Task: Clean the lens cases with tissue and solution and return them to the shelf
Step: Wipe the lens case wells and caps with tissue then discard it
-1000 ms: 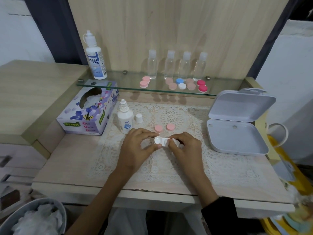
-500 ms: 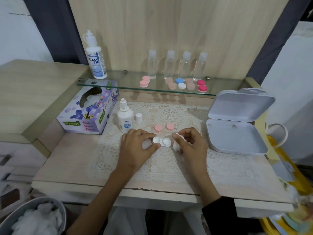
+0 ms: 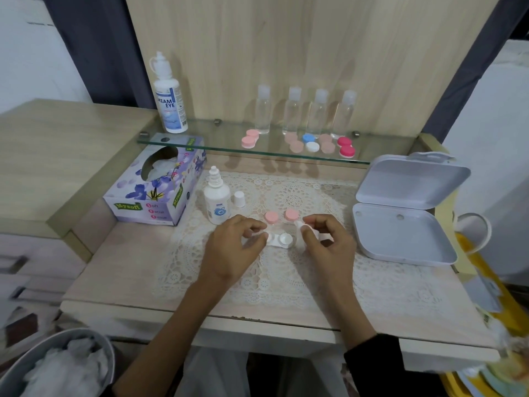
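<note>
Pale wooden counter (image 3: 128, 267) is carrying the open white lens case (image 3: 279, 239), lying flat on a lace mat (image 3: 286, 276). The left hand (image 3: 232, 245) is pinching its left end; the right hand (image 3: 326, 242), just beside the case, is pinching a tissue wad (image 3: 299, 224). Two pink caps (image 3: 271, 217) are sitting just behind.

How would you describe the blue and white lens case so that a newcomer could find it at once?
Find the glass shelf against the wooden back panel, where four clear bottles stand. Five lens cases lie before them, and the blue and white lens case is the middle one. It alone has a blue cap and a white cap; its neighbours are pink or beige.
</note>
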Demonstrator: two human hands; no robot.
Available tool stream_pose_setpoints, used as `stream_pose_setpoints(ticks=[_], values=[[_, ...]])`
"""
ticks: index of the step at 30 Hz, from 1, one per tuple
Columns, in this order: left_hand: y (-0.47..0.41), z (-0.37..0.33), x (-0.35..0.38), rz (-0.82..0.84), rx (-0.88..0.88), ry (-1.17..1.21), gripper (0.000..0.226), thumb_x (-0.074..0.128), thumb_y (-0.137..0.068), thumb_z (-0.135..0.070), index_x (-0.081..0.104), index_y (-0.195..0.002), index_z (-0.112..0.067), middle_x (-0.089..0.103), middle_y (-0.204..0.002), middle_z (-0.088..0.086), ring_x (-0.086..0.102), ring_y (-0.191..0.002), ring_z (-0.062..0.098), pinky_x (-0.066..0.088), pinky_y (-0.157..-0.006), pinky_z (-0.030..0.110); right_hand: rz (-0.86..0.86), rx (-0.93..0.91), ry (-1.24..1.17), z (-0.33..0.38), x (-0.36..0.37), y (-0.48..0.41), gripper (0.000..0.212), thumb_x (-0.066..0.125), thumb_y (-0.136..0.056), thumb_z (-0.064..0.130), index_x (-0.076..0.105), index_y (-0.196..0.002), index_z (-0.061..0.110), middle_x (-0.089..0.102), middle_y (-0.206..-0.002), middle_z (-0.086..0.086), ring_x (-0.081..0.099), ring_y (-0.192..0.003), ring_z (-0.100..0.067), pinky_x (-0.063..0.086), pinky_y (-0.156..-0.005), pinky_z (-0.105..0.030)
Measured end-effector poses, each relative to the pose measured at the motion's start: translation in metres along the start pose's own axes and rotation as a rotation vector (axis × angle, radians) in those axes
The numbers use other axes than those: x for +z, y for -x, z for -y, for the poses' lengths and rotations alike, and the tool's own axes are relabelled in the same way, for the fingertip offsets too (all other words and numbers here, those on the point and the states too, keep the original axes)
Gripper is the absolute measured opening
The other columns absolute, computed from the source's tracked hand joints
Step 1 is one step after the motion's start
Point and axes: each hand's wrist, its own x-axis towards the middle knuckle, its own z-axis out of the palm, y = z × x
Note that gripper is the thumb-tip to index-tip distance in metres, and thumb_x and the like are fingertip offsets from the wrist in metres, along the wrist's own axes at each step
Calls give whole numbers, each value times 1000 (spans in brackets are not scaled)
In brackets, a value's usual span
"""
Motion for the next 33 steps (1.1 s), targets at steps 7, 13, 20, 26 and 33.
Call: stream_pose_setpoints(ticks=[7,13,20,26,33], values=[[7,6,-23,91,67,-16,23,58,-78,-37,72,-93,-27,69,-85,-13,62,-78,2,48,-68,16,90,-112,51,13,4,6,18,64,-84,2,70,-91,17,69,-92,9,63,-92,-10,44,-70,-15],[21,22,-71,80,33,-150,28,50,-78,-47,71,-94,-36,69,-90,-20,61,-82,-1,51,-74,23,280,-189,31,29,27,23,12,68,-85,5,70,-86,17,70,-86,8,64,-84,-14,48,-66,-21],[40,58,-165,-114,35,-364,28,52,-84,-40,72,-98,-26,69,-97,-14,59,-92,3,50,-81,28,526,-306,-39,34,86,64,6,66,-83,17,70,-84,22,68,-86,15,64,-84,-7,42,-69,-13],[63,56,-208,-257,52,-408,21,57,-85,-24,73,-96,-16,70,-94,-2,57,-88,8,43,-80,19,664,-384,-71,43,129,94,10,70,-84,8,72,-86,17,69,-87,12,64,-82,-5,44,-69,-14],[101,77,-241,-281,-42,-505,28,50,-86,-34,71,-100,-23,69,-95,-10,59,-88,10,51,-70,29,795,-503,-71,43,180,129,8,71,-84,13,71,-89,19,67,-88,12,62,-80,3,48,-68,-12]])
